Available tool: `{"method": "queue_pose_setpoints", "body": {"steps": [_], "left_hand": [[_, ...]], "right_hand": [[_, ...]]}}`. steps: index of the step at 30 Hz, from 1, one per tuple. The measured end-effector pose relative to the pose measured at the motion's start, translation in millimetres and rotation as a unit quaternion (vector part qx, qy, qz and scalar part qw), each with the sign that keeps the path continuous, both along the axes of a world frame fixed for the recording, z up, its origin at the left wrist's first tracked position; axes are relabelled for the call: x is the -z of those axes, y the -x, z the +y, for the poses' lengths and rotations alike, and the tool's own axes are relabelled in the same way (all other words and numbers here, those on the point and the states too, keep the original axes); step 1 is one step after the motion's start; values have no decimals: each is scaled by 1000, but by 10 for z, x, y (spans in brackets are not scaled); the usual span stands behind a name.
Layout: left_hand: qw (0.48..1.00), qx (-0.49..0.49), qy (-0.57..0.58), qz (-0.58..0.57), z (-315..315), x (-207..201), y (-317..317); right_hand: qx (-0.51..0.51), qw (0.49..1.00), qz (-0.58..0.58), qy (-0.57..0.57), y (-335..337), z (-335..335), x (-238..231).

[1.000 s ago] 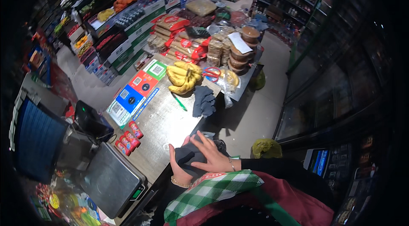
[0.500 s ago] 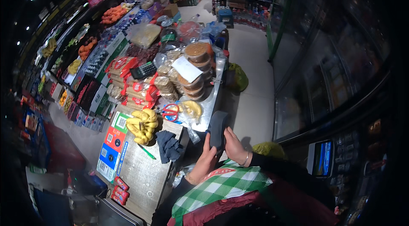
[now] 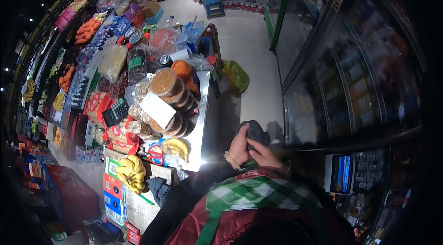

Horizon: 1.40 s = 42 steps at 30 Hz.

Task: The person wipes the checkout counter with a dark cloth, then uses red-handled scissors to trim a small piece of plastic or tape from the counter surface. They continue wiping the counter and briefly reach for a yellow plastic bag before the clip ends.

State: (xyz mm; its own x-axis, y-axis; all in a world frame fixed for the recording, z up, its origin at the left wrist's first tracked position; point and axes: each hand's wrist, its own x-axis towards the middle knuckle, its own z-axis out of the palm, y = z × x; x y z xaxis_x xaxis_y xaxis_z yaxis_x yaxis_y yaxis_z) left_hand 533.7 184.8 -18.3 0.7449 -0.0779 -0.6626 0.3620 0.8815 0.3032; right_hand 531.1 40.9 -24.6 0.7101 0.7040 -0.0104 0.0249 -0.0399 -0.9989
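Both my hands are together in front of my apron, to the right of the counter. My left hand, with a beaded bracelet at the wrist, grips a dark grey, soft-looking thing; its exact kind does not show. Against the lower side of that thing is my right hand, its fingers bent and pointing toward my left hand. Part of the grey thing is hidden by my fingers. A green-and-white checked apron lies just below my wrists.
On the left counter stand stacked round tubs, with a white paper on them. Bananas, red scissors, a dark cloth and a calculator lie nearby. Glass-door coolers line the right; a yellow-green bag sits on the floor.
My view has swung to the right, so the counter sits farther left. The grey thing has turned from upright and elongated to a more bunched shape, and my hands have drawn closer together.
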Motion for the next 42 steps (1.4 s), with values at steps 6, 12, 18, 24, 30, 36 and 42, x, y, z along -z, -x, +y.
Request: {"method": "queue_pose_setpoints", "body": {"steps": [6, 12, 18, 24, 30, 36, 42], "left_hand": [[996, 82, 30, 11, 42, -11, -1062], [929, 247, -198, -190, 547, 147, -1964], [970, 205, -127, -12, 1239, 310, -2475], [959, 108, -239, 107, 1688, 235, -2621], [925, 105, -358, 72, 2025, 493, -2943], [897, 82, -370, 230, 2066, 716, -3500], [811, 40, -444, 379, 1592, 677, -3738]], "right_hand": [[237, 964, -93, 77, -706, -28, -220], [239, 963, -42, 115, -1855, 406, -122], [115, 984, 56, 123, -2795, 1054, 76], [17, 966, 221, 129, -3435, 1499, 357], [16, 937, 300, 180, -4205, 1811, 959], [-123, 954, -98, 255, -5343, 2142, 1664], [-346, 820, -304, 340, -6153, 2566, 2547]]}}
